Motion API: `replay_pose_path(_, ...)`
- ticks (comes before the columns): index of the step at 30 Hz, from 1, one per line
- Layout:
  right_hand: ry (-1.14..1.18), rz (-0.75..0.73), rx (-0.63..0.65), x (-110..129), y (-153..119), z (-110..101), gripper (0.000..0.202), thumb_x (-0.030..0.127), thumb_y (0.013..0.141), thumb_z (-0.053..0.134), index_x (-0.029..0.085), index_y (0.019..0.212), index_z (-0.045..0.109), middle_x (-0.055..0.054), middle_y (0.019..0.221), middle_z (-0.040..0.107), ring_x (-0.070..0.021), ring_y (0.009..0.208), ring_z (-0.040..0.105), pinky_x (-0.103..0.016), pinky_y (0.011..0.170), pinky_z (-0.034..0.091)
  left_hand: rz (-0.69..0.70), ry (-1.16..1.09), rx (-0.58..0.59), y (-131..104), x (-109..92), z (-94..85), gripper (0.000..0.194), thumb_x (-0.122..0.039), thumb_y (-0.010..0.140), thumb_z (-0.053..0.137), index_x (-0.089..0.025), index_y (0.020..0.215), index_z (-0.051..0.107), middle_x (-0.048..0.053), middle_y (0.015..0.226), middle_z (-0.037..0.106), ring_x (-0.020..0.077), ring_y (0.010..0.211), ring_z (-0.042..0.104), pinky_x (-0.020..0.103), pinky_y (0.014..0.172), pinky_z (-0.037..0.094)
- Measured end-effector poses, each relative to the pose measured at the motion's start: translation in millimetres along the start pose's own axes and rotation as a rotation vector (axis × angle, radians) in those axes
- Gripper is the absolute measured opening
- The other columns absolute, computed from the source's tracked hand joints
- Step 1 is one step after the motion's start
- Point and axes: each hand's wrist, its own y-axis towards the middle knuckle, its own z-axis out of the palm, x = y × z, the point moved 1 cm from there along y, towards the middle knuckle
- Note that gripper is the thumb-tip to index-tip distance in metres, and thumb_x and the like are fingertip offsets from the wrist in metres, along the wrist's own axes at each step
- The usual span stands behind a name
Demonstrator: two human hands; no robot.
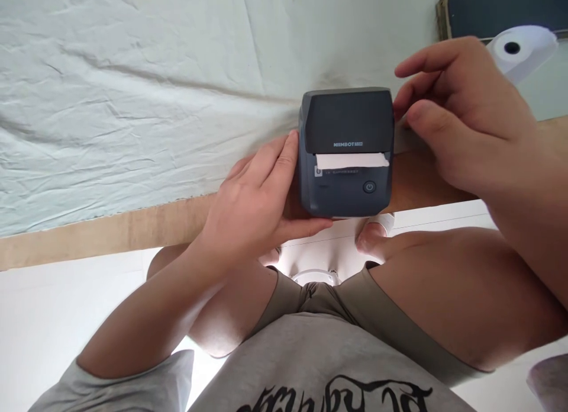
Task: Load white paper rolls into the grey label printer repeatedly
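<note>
A dark label printer (346, 119) marked NIIMBOT sits near the table's front edge. White paper (352, 160) sticks out of the slot below its lid, and a round power button (369, 187) shows on its front. My left hand (260, 193) grips the printer's left side, with the thumb along its front bottom edge. By the right side is my right hand (461, 110), fingers apart and curved; one fingertip is close to the printer's side, and I cannot tell if it touches. The printer's underside is hidden.
A white paper roll (523, 52) with a black core lies behind my right hand, partly covered by it. Beyond it is a dark flat box (510, 10). Wrinkled pale cloth (146, 92) covers the table up to its wooden edge (110, 231). My legs are below.
</note>
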Motion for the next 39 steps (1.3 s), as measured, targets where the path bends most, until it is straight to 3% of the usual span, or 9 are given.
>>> replay_pose_path(5,-0.236,-0.024,0.160,-2,5,0,0.064,0.033,0.095,0.049,0.031,0.160,0.048,-0.005,0.116,0.068,-0.0083,0.093,0.059,-0.033,0.093,0.055,-0.015,0.015,-0.019,1,0,1.9,0.115,-0.087,0.088,0.087,-0.029,0.178,0.046,0.016,0.175,0.060,0.0441,0.159,0.063,0.057,0.132,0.055)
replay_pose_path(12,-0.354,-0.077,0.207,-3,14,-1,0.062,0.039,0.094,0.053,0.025,0.154,0.057,-0.012,0.107,0.069,-0.0163,0.090,0.059,-0.032,0.077,0.046,0.035,-0.016,-0.053,4,-2,0.5,0.106,-0.091,0.094,0.077,-0.025,0.174,0.053,0.017,0.169,0.067,0.0413,0.151,0.070,0.056,0.127,0.061)
replay_pose_path(18,-0.355,-0.123,0.201,-1,14,-3,0.055,0.039,0.092,0.053,0.024,0.144,0.062,-0.009,0.093,0.065,-0.0111,0.076,0.045,-0.028,0.072,0.036,0.131,0.001,-0.100,11,1,-2.2,0.098,-0.088,0.096,0.077,-0.018,0.164,0.064,0.018,0.156,0.076,0.0433,0.139,0.078,0.061,0.123,0.064)
replay_pose_path(23,-0.329,-0.131,0.225,2,14,-3,0.053,0.035,0.092,0.053,0.024,0.144,0.061,-0.007,0.088,0.065,-0.0091,0.071,0.047,-0.026,0.068,0.031,0.172,0.041,-0.152,14,-2,-0.7,0.095,-0.088,0.094,0.078,-0.015,0.154,0.069,0.020,0.146,0.081,0.0417,0.130,0.082,0.064,0.128,0.060)
replay_pose_path(28,-0.326,-0.098,0.231,1,14,-3,0.053,0.035,0.091,0.053,0.023,0.141,0.062,-0.007,0.093,0.068,-0.0107,0.074,0.052,-0.028,0.069,0.039,0.161,0.079,-0.203,10,-4,5.3,0.092,-0.080,0.095,0.081,-0.013,0.156,0.066,0.022,0.149,0.080,0.0404,0.136,0.081,0.060,0.127,0.060)
replay_pose_path(31,-0.322,-0.055,0.234,5,13,-8,0.062,0.032,0.093,0.052,0.032,0.155,0.059,-0.007,0.111,0.073,-0.0121,0.090,0.065,-0.031,0.077,0.050,0.146,-0.007,-0.153,8,-2,3.2,0.103,-0.095,0.100,0.060,-0.013,0.161,0.062,0.022,0.159,0.075,0.0426,0.145,0.075,0.063,0.131,0.056)
replay_pose_path(33,-0.285,0.022,0.177,9,13,-14,0.061,0.038,0.099,0.053,0.038,0.160,0.055,-0.005,0.113,0.074,-0.0110,0.095,0.069,-0.032,0.081,0.052,0.123,-0.055,-0.104,6,1,-0.2,0.108,-0.100,0.102,0.045,-0.013,0.164,0.060,0.022,0.166,0.070,0.0436,0.151,0.071,0.064,0.135,0.051)
replay_pose_path(35,-0.163,0.086,0.116,14,12,-18,0.062,0.059,0.105,0.055,0.039,0.163,0.053,-0.003,0.102,0.072,-0.0084,0.088,0.068,-0.030,0.076,0.050,0.101,-0.078,-0.054,5,3,-3.3,0.105,-0.097,0.107,0.039,-0.013,0.169,0.055,0.021,0.173,0.064,0.0428,0.159,0.064,0.062,0.139,0.046)
replay_pose_path(39,0.062,-0.037,0.147,18,11,-18,0.099,0.101,0.086,0.064,0.036,0.160,0.058,0.000,0.091,0.064,-0.0014,0.079,0.061,-0.019,0.065,0.046,0.082,-0.099,-0.006,4,4,-5.4,0.094,-0.088,0.110,0.047,-0.021,0.176,0.048,0.017,0.177,0.059,0.0430,0.163,0.059,0.060,0.140,0.045)
